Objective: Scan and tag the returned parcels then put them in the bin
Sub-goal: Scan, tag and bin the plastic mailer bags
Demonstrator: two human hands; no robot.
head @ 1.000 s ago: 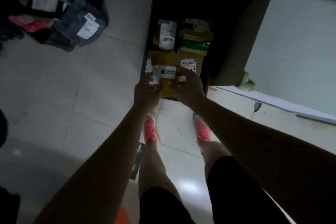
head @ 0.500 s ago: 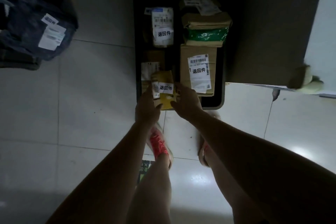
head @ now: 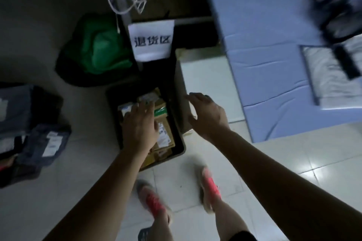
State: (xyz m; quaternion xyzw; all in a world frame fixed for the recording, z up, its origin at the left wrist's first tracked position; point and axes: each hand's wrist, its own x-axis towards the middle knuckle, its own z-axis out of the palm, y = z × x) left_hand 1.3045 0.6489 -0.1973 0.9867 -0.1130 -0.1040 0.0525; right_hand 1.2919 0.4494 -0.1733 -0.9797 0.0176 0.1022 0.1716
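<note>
The blue worktop (head: 264,55) stands at my right, and grey parcels (head: 45,143) wait on the floor (head: 205,76) at my left. The dark bin (head: 113,107) before my feet (head: 154,201) holds brown labelled parcels (head: 164,137), packed close. My left hand (head: 140,129) is spread over them, fingers (head: 146,107) straight, grasping nothing; my right hand (head: 207,115) hangs relaxed and empty just right of the bin. I think I should press them level, so more fit.

Parcels (head: 163,133) in bin (head: 181,148); sign (head: 151,40) behind, mat (head: 264,55) right
</note>
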